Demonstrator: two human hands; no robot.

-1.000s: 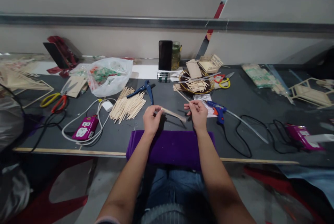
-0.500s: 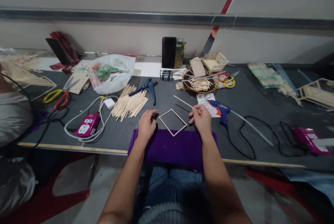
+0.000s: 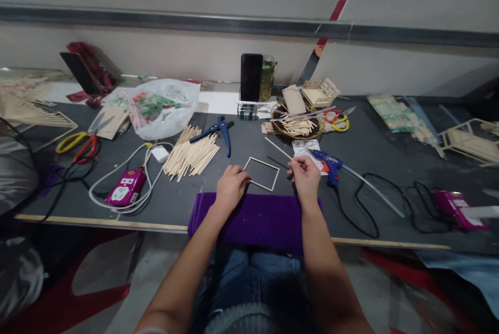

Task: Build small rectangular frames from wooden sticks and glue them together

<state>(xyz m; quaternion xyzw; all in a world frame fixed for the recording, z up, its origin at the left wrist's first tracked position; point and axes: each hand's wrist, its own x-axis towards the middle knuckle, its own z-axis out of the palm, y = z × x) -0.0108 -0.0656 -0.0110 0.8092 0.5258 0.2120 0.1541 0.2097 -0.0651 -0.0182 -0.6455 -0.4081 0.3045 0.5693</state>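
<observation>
A small four-sided frame of thin wooden sticks (image 3: 265, 163) lies on the dark table, just beyond a purple cloth (image 3: 257, 219). My left hand (image 3: 233, 186) is closed at the frame's near left corner, its fingertips pinching it. Between the thumb and fingers of my right hand (image 3: 306, 175) is a single wooden stick (image 3: 277, 147), its free end pointing up and to the left above the table. A blue glue gun (image 3: 331, 162) lies close beyond that hand, beside a paper sheet (image 3: 304, 146).
Left of centre lie a pile of sticks (image 3: 191, 155) and a blue cutter (image 3: 223, 134). A basket of sticks (image 3: 298, 125) and scissors (image 3: 340, 122) are behind. A phone (image 3: 251, 77) stands upright at the back. A corded magenta power strip (image 3: 127, 187) sits left; a person's sleeve (image 3: 15, 168) is beyond.
My left hand has moved right onto the frame. The frame has turned from a diamond position to lie more squarely. My right hand still holds the stick, slightly further right.
</observation>
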